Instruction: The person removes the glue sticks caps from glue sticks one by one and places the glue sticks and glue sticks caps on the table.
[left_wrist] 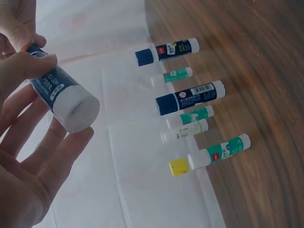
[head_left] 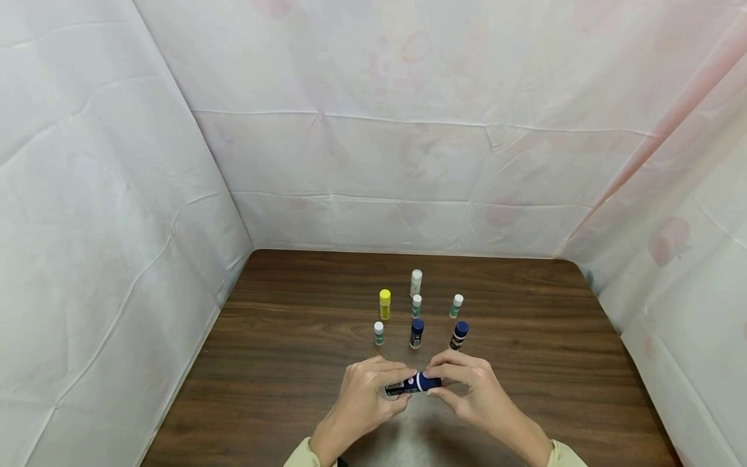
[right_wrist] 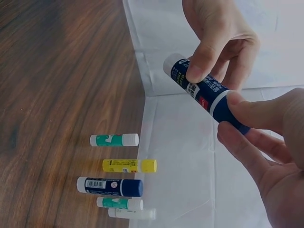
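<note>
One dark-blue cylindrical plastic glue stick (head_left: 411, 383) was tilted above the dark-brown wood-grain bench (head_left: 274, 370). Your left hand (head_left: 369, 391) pinched its labelled barrel between thumb and fingers, while your right hand (head_left: 471, 389) pinched its blue cap (head_left: 432, 381). Beyond both hands, a bright-yellow cylindrical stick (head_left: 385, 305) stood upright.

Held navy glue stick (right_wrist: 209, 92): yellow "GLUE STICK", other characters too blurred to read; standing navy stick (right_wrist: 112, 187): barcode (right_wrist: 96, 184), fine print illegible
</note>
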Demonstrator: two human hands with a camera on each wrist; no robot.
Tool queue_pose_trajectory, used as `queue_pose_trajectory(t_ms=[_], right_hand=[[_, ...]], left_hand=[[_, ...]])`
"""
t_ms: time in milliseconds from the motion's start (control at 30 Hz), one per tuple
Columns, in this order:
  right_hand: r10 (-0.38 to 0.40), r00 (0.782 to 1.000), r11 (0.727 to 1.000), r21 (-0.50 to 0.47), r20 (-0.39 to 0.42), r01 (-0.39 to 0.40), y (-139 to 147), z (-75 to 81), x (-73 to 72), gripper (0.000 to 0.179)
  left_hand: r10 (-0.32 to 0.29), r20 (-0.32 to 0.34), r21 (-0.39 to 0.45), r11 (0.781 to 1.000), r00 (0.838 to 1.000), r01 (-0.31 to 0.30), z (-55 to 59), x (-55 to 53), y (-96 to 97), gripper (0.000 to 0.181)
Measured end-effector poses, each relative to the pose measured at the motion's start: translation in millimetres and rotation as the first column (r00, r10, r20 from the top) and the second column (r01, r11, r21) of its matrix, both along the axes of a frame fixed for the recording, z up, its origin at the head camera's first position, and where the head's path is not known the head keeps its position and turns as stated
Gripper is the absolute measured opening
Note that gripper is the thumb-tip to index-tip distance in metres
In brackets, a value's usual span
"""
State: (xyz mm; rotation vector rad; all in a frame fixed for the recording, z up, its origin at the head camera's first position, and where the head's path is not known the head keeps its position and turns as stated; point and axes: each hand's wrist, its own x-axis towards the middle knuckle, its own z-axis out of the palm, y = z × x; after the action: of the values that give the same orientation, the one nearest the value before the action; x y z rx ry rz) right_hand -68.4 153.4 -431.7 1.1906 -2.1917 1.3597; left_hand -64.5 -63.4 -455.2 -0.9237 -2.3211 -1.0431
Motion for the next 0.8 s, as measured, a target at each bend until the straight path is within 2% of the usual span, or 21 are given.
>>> queue_pose_trajectory(t_ms=[267,367,533,800], right_hand=[[0.031,0.999,0.999,0.012,0.011,-0.031,0,1.4,0.8,0.033],[0.031,0.999,0.999,0.040,-0.023,-0.030,4,4.2,-0.1,0.034],[-0.028,0.994,0.999,0.017,-0.107,0.030,17,15.0,-4.5,0.043],[-0.045,0.996,0.997,0.051,-0.074,0.049,22,21.9,-5.6,0.039]], left_hand=[[-0.056,0.075,-0.022,0.998,0.996,0.058,3.2,-1.5,-4.0,0.030],[-0.085,0.108,-0.023,0.996,0.991,0.088,4.1,-2.3,-7.7,0.029],[-0.064,0.145,0.037,0.998,0.987,0.059,5.1,-3.9,-21.8,0.032],[-0.070,0.213,0.070,0.996,0.974,0.056,6.5,-2.4,-27.4,0.032]])
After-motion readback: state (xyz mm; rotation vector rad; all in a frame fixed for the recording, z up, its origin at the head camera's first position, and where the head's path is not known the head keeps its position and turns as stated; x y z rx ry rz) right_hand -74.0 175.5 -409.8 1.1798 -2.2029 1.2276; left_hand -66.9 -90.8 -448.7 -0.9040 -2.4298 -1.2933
